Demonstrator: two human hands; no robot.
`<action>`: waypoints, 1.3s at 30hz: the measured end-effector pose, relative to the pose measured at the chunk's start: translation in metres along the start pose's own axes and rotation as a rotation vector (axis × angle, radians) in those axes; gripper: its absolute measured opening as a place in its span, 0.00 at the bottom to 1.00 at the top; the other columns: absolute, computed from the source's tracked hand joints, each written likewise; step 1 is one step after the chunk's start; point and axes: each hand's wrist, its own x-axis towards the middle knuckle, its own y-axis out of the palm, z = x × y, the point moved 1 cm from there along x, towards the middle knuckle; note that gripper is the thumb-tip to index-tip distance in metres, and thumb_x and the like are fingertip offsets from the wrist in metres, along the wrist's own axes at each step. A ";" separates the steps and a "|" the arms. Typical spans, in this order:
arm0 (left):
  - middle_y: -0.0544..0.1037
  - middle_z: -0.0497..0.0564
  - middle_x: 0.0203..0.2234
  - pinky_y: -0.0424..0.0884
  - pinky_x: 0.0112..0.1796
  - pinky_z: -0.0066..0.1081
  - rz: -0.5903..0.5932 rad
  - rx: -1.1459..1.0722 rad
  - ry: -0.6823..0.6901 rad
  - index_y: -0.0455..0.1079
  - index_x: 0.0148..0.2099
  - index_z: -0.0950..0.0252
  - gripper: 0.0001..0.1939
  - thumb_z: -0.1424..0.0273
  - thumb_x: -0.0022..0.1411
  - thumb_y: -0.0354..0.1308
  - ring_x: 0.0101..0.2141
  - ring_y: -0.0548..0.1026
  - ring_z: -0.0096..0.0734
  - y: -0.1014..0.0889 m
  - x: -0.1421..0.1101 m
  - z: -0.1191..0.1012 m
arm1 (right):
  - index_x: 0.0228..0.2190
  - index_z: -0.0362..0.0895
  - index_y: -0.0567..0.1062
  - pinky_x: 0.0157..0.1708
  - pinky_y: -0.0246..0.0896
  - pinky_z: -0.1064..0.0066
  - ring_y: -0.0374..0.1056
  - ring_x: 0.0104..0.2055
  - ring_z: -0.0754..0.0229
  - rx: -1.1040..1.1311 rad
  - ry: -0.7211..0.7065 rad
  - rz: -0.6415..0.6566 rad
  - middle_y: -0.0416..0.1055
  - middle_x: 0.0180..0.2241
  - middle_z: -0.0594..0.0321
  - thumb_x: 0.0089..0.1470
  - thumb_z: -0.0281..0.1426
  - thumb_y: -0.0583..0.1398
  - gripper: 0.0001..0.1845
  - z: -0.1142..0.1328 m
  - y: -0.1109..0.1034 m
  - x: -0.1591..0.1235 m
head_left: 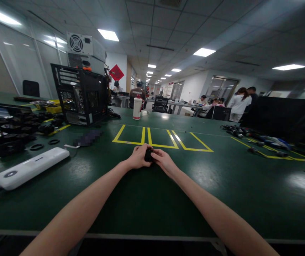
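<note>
In the head view, the only one there is, both hands meet near the middle of the worktop (pixel 141 208), around a small black part (pixel 148 155). It sits between them, just on the near side of the yellow tape outlines (pixel 162 145); whether its underside touches the surface I cannot tell. The left hand (pixel 138 157) is curled around its left side, fingers over the top and thumb below, so the grip is narrow. The right hand (pixel 164 160) has its fingers drawn together and holds the right side by the fingertips.

The part is mostly covered by the fingers, so its full shape is hidden. Going by its size against the hands, it should be light, and it looks stiff, perhaps hard plastic or rubber; the dark surface gives little hint of how slippery it is. Small details on it, if any, could be fragile, so a moderate pinch seems wiser than a squeeze. The best hold is probably at its outer sides, one hand steadying the body, the other working with fingertips. The black rings (pixel 36 147) lie well apart to the left, beyond the long white device (pixel 32 167).
</note>
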 end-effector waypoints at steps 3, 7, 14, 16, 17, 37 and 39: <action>0.65 0.50 0.41 0.52 0.49 0.41 0.000 -0.003 -0.003 0.53 0.48 0.60 0.29 0.67 0.43 0.58 0.45 0.64 0.38 0.000 0.000 0.000 | 0.36 0.44 0.68 0.47 0.55 0.63 0.62 0.45 0.60 -0.037 -0.059 0.035 0.68 0.38 0.61 0.36 0.30 0.64 0.20 0.000 -0.001 -0.004; 0.65 0.50 0.42 0.51 0.49 0.41 -0.016 0.005 0.007 0.52 0.48 0.60 0.29 0.67 0.43 0.59 0.45 0.64 0.38 0.002 0.001 0.001 | 0.34 0.45 0.68 0.43 0.58 0.65 0.65 0.39 0.62 -0.014 -0.039 0.009 0.69 0.32 0.63 0.39 0.35 0.62 0.17 0.000 0.001 -0.006; 0.65 0.50 0.42 0.51 0.49 0.41 -0.009 0.009 -0.016 0.52 0.48 0.60 0.30 0.67 0.42 0.59 0.46 0.64 0.39 0.003 0.002 0.002 | 0.32 0.42 0.68 0.41 0.59 0.65 0.65 0.39 0.60 -0.004 0.011 -0.042 0.68 0.33 0.61 0.38 0.35 0.63 0.16 0.000 0.002 0.004; 0.65 0.50 0.42 0.51 0.49 0.41 -0.008 0.003 -0.020 0.52 0.49 0.60 0.31 0.67 0.42 0.59 0.46 0.64 0.39 0.002 0.001 0.002 | 0.33 0.42 0.68 0.42 0.59 0.64 0.64 0.40 0.59 0.012 0.051 -0.035 0.68 0.36 0.59 0.39 0.34 0.63 0.16 0.001 0.002 0.003; 0.65 0.50 0.42 0.51 0.49 0.41 -0.008 0.001 -0.020 0.52 0.49 0.60 0.31 0.67 0.42 0.59 0.46 0.64 0.39 0.002 0.001 0.002 | 0.33 0.42 0.68 0.42 0.58 0.64 0.64 0.41 0.59 0.014 0.057 -0.023 0.67 0.37 0.59 0.38 0.33 0.63 0.17 0.002 0.002 0.001; 0.65 0.49 0.41 0.52 0.49 0.40 -0.028 -0.018 0.007 0.53 0.47 0.60 0.30 0.66 0.42 0.59 0.45 0.64 0.38 0.000 0.000 0.004 | 0.35 0.43 0.69 0.46 0.57 0.62 0.63 0.42 0.58 0.030 0.063 0.001 0.67 0.37 0.59 0.41 0.32 0.62 0.15 0.005 0.005 0.000; 0.65 0.49 0.41 0.52 0.49 0.40 -0.028 -0.013 0.002 0.53 0.47 0.60 0.29 0.66 0.41 0.60 0.44 0.64 0.38 0.000 0.001 0.004 | 0.35 0.43 0.69 0.47 0.55 0.63 0.63 0.43 0.59 0.023 0.026 0.026 0.67 0.38 0.60 0.39 0.30 0.62 0.16 0.005 0.004 0.000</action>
